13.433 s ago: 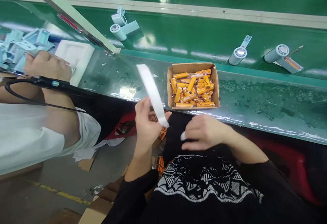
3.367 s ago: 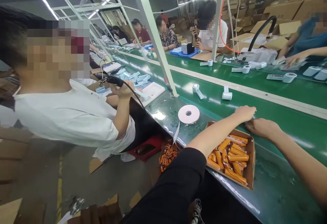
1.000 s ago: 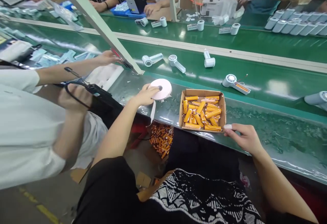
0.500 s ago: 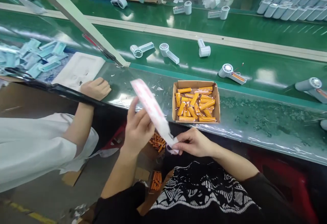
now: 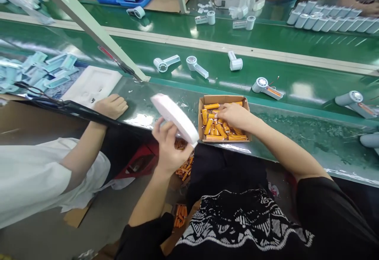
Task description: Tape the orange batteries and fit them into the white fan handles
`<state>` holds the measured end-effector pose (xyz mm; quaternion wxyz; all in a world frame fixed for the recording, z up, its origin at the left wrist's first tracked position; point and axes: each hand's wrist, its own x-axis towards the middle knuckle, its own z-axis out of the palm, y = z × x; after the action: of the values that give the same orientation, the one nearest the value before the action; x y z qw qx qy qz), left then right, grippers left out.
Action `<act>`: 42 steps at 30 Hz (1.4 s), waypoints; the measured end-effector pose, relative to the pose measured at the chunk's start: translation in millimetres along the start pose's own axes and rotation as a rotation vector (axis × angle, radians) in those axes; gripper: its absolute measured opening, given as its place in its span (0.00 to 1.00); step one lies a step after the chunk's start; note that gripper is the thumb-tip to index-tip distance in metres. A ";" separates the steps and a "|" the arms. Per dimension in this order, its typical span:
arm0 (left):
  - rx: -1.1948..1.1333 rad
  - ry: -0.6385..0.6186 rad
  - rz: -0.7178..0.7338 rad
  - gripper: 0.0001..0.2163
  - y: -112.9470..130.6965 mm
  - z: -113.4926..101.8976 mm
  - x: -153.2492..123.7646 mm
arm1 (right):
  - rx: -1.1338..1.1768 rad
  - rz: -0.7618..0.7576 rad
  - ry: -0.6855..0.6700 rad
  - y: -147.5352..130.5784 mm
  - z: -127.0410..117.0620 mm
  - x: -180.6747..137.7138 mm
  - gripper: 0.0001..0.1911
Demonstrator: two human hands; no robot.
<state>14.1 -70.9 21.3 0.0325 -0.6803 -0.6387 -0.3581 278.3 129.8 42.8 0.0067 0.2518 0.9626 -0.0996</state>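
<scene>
The left hand (image 5: 168, 147) grips a white tape roll (image 5: 174, 118). The half-curled right hand (image 5: 235, 117) touches orange batteries (image 5: 222, 130) in a cardboard box (image 5: 224, 98).

Glowing orange on the batteries (image 5: 209, 127), showing plain brown on the cardboard box (image 5: 201, 121), shining green on the table (image 5: 296, 141), showing white on the tape roll (image 5: 173, 117) and a co-worker's sleeve (image 5: 32, 181), and making white zigzags across the black shirt (image 5: 237, 220).

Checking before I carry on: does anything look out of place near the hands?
Yes: loose orange batteries lie heaped below the belt, outside the box the right hand reaches into, so they look spilled.
</scene>
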 end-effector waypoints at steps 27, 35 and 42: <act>0.024 -0.052 0.187 0.29 40.4 36.2 1.5 | 1.206 0.257 0.807 -17.2 8.4 -67.8 0.31; 0.144 -0.046 0.290 0.28 49.3 32.1 1.5 | 1.227 0.276 1.142 -60.2 12.5 -70.7 0.29; 0.201 -0.041 0.351 0.28 58.5 28.9 4.5 | 0.974 0.232 1.277 -72.7 18.8 -68.4 0.15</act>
<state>78.8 -63.3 26.4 0.1490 -0.7818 -0.5432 -0.2674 302.0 31.1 42.4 -0.6439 0.3328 0.5972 -0.3435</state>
